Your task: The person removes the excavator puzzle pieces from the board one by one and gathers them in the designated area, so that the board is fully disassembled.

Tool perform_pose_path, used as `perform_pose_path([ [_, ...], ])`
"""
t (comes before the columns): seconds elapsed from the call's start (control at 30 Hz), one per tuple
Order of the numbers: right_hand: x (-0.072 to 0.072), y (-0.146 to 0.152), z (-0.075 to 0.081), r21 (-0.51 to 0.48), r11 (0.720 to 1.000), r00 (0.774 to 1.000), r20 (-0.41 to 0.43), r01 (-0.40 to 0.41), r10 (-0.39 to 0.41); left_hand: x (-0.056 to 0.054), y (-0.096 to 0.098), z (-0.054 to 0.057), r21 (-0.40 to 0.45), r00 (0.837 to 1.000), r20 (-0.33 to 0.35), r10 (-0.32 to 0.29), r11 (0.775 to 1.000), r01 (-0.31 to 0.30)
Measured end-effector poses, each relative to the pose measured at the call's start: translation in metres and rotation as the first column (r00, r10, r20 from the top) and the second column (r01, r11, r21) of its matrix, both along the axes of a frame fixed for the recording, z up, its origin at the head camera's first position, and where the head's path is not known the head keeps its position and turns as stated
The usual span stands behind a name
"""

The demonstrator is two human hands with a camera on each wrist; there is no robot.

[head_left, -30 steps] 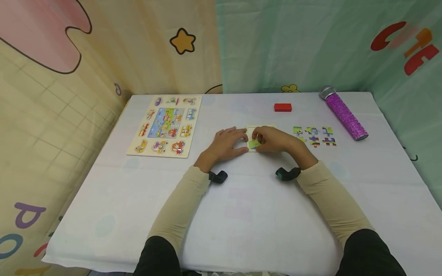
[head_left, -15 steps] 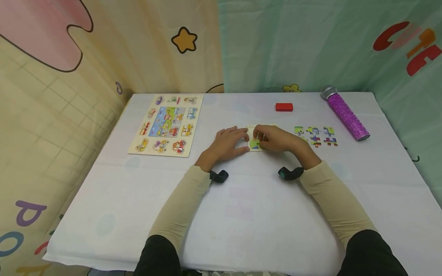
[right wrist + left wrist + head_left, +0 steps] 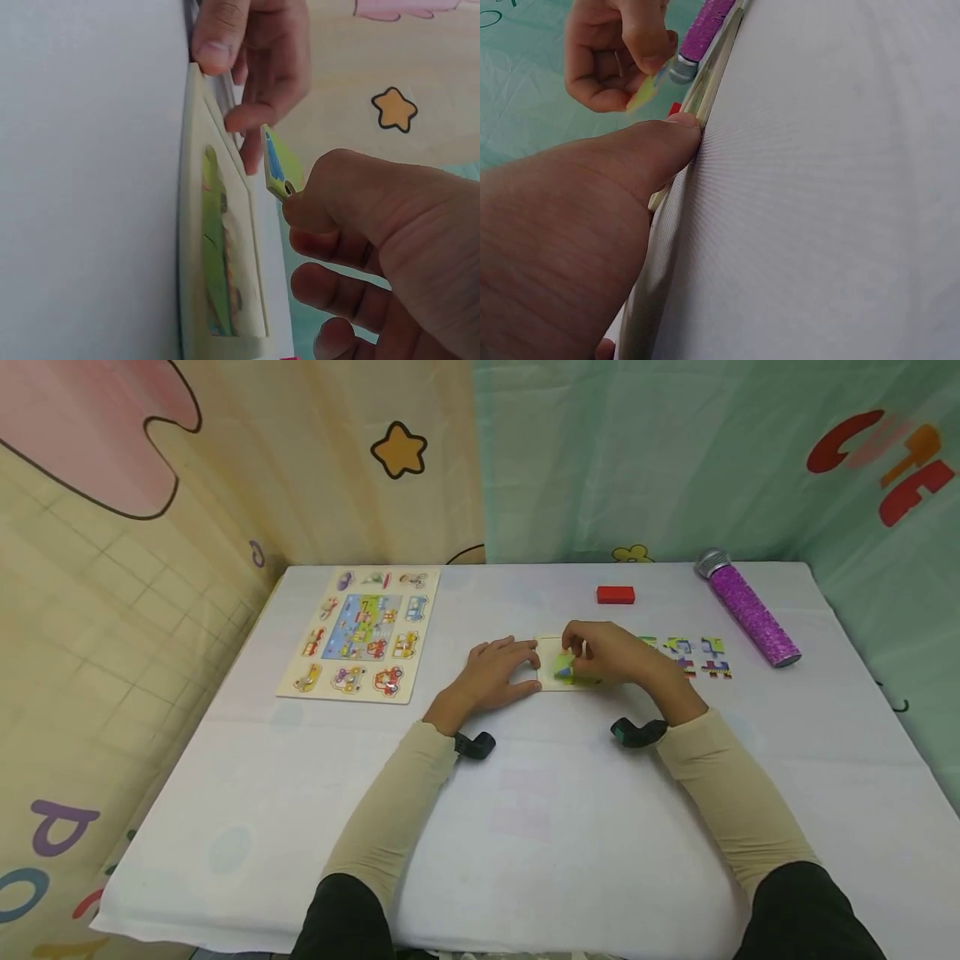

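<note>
My right hand [image 3: 611,652] pinches a small green and blue jigsaw piece [image 3: 279,161] between thumb and index finger. In the right wrist view the piece is tilted and raised above a small cream puzzle tray [image 3: 546,653]. That tray has a recess with a green picture in it. My left hand [image 3: 491,672] lies at the tray's left side, fingers spread, its thumb [image 3: 679,129] touching the near corner in the left wrist view. To the right, partly hidden behind my right hand, several loose jigsaw pieces [image 3: 712,646] lie in rows.
A larger puzzle board [image 3: 288,687] with vehicle and toy pictures lies at the table's back left. Behind the tray sits a red block [image 3: 615,595]. A purple glitter microphone [image 3: 753,612] lies at the back right. Printed curtains [image 3: 600,460] border the table.
My right hand has lifted away from the tray and shifted slightly right, bringing the jigsaw piece up with it. The left hand stays at the tray's left edge.
</note>
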State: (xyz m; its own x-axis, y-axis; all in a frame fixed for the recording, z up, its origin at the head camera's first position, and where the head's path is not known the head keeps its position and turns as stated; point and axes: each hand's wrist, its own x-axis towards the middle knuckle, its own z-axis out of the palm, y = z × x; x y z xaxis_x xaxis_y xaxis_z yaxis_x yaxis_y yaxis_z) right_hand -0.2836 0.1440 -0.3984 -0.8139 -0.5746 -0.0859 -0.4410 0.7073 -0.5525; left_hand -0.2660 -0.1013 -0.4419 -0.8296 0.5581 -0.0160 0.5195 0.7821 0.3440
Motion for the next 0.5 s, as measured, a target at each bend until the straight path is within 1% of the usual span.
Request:
perform_pose_path([
  [0.13,0.002,0.021,0.012,-0.03,0.998,0.998,-0.005,0.061,-0.061,0.001,0.002,0.0,0.001,1.0,0.01,-0.001,1.0,0.001],
  [0.23,0.009,0.048,0.024,-0.036,0.993,0.994,-0.022,0.109,-0.11,0.002,0.004,0.0,-0.002,1.0,0.015,-0.006,1.0,0.006],
  [0.33,0.017,0.078,0.031,-0.01,0.988,0.988,-0.028,0.152,-0.152,0.003,0.004,0.0,-0.012,1.0,0.008,0.001,1.0,-0.001],
  [0.4,0.022,0.095,0.031,0.025,0.987,0.987,-0.036,0.16,-0.159,0.003,0.003,0.0,-0.018,1.0,0.001,0.005,1.0,-0.005],
  [0.43,0.026,0.102,0.029,0.041,0.986,0.986,-0.032,0.164,-0.162,0.003,0.002,0.0,-0.019,1.0,-0.003,0.006,1.0,-0.006],
  [0.5,0.032,0.113,0.023,0.066,0.987,0.989,-0.027,0.146,-0.144,0.002,0.001,0.0,-0.023,1.0,-0.002,0.006,1.0,-0.006],
])
